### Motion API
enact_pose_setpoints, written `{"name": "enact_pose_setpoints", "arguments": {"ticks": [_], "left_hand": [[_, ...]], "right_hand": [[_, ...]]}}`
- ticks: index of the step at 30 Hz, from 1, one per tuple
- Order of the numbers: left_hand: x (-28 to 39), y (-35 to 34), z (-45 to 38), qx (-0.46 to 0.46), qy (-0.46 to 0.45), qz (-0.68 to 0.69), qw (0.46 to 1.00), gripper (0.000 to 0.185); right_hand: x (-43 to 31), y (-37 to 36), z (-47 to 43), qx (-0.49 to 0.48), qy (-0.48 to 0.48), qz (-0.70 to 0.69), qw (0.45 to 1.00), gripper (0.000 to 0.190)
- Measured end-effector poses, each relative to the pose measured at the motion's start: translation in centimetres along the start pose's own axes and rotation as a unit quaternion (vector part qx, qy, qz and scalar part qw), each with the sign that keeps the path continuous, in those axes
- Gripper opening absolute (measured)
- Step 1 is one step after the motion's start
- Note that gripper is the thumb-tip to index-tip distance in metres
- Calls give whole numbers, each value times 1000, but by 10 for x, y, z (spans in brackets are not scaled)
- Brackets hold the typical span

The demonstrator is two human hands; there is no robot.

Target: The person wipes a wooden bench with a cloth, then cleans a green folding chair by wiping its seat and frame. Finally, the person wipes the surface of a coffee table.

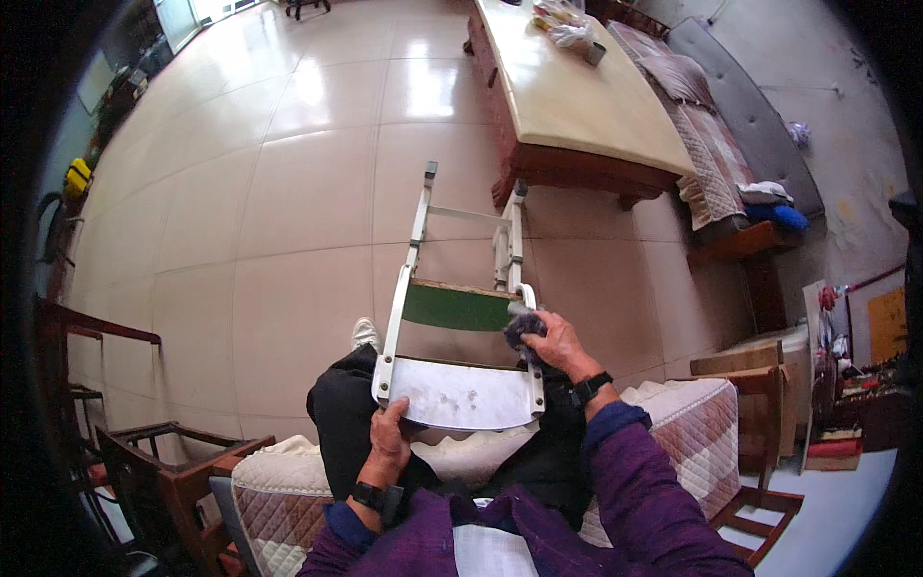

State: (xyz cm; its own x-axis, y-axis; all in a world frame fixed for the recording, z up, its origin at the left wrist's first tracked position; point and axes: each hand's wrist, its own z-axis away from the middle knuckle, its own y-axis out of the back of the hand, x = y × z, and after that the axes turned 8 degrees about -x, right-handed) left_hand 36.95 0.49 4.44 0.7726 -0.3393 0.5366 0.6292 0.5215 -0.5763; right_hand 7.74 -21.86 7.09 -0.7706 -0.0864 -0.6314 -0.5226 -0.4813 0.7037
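A white metal furniture frame [395, 315], probably of a chair, extends away from my lap. Across its near end runs a curved white panel [454, 395] with dark marks and bolts at the sides. Farther along, a green panel [456, 306] with a worn upper edge spans the two side tubes. My left hand [390, 435] grips the near left corner of the white panel, thumb on top. In my right hand [559, 345] is a bunched dark grey cloth [524, 333], held against the right side tube beside the green panel.
A cream-topped wooden table [584, 101] stands ahead to the right, bearing plastic bags [566, 29]. Behind it is a couch with quilted covers [703, 144]. I sit on a quilted cushion [281, 490]. Dark wooden furniture [173, 469] stands at left. Tiled floor [303, 288] stretches ahead.
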Motion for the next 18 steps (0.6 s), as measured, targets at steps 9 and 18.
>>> {"name": "enact_pose_setpoints", "arguments": {"ticks": [9,18], "left_hand": [[8,-8,6,16,8,7,1000,41],[4,-2,7,-5,13,31,999,38]], "right_hand": [[-30,3,-106,11,68,152,986,50],[-185,-111,-76,-203,456,-8,867,43]]}}
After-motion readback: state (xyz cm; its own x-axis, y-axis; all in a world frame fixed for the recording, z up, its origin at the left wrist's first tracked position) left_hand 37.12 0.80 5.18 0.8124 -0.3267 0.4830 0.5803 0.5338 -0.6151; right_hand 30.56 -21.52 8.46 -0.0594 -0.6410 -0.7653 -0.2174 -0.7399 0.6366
